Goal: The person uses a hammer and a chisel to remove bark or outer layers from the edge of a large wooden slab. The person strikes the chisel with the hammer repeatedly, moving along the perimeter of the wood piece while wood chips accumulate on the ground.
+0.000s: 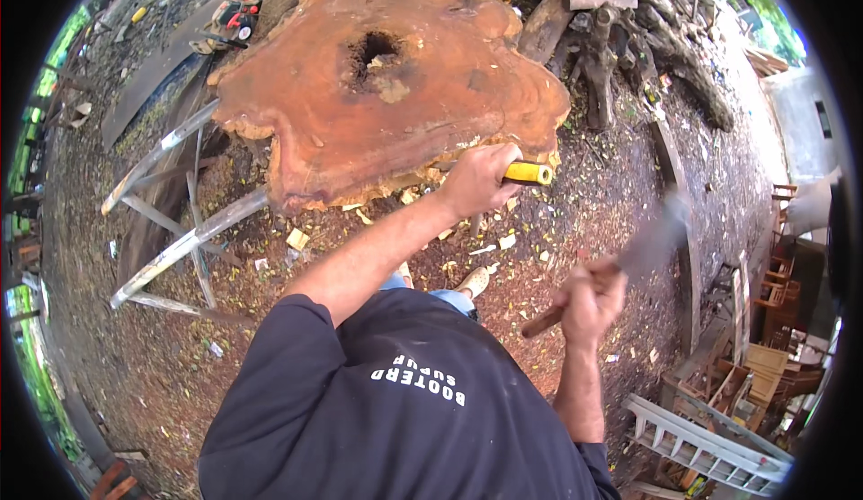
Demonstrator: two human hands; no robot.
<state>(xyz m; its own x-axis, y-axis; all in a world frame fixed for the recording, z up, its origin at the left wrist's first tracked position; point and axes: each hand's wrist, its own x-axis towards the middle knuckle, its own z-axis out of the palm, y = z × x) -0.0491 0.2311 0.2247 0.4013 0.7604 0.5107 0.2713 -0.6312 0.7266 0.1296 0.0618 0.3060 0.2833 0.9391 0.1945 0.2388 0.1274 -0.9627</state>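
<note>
Left hand [483, 179] clamps a yellow handle [529, 173], butt facing right — where the right hand [593, 299] clamps a tool [659, 237] (head blurred).

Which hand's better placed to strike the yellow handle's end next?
Right, likely: the right hand grips a blurred tool by its wooden handle, clear of the slab, while the left hand is occupied gripping the yellow handle at the slab's near edge.

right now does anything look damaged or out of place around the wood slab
The wood slab has a dark, ragged hole near its middle, odd because it breaks the reddish face and looks decayed. Pale chips lie scattered below its near edge.
</note>
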